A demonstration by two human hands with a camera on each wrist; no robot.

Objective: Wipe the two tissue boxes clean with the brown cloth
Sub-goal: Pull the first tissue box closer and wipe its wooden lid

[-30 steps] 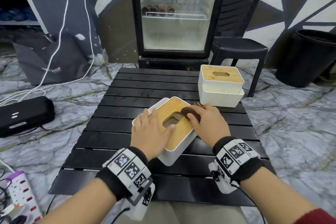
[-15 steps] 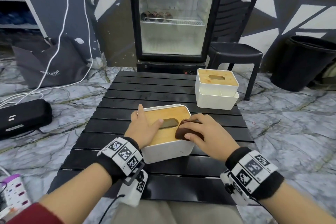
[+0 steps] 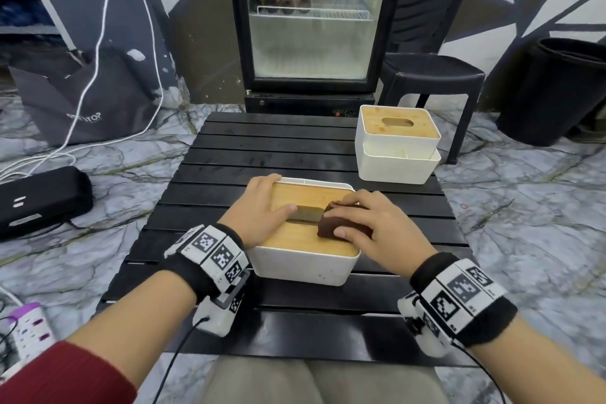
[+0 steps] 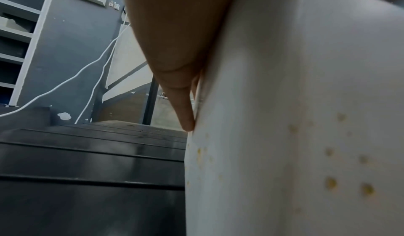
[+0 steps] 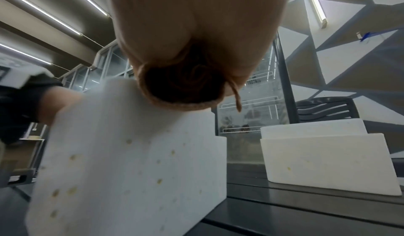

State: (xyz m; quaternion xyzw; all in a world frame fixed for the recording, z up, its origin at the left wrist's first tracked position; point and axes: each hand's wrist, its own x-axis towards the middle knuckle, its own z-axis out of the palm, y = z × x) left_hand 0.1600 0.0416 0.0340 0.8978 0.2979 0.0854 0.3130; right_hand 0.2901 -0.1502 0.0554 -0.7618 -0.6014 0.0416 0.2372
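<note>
A white tissue box (image 3: 305, 266) with a wooden lid stands near the front of the black slatted table (image 3: 229, 154). My left hand (image 3: 259, 210) lies over the box's left end, thumb on the lid by the slot, fingers down its far left side (image 4: 186, 112). My right hand (image 3: 367, 226) grips the bunched brown cloth (image 3: 331, 226) and holds it on the lid, right of the slot. The cloth (image 5: 183, 86) bulges under my palm in the right wrist view. Yellowish spots dot the box's white wall (image 5: 131, 170). A second tissue box (image 3: 396, 144) stands at the far right.
A glass-door fridge (image 3: 311, 16) stands behind the table, with a black chair (image 3: 433, 75) and a black bin (image 3: 557, 88) to its right. On the floor at left lie a black case (image 3: 39, 200), white cables and a power strip (image 3: 29, 331).
The near box has turned from slanted to square with the table edge. My right hand and cloth slid from the lid's far side toward its near right part. My left hand stayed on the box.
</note>
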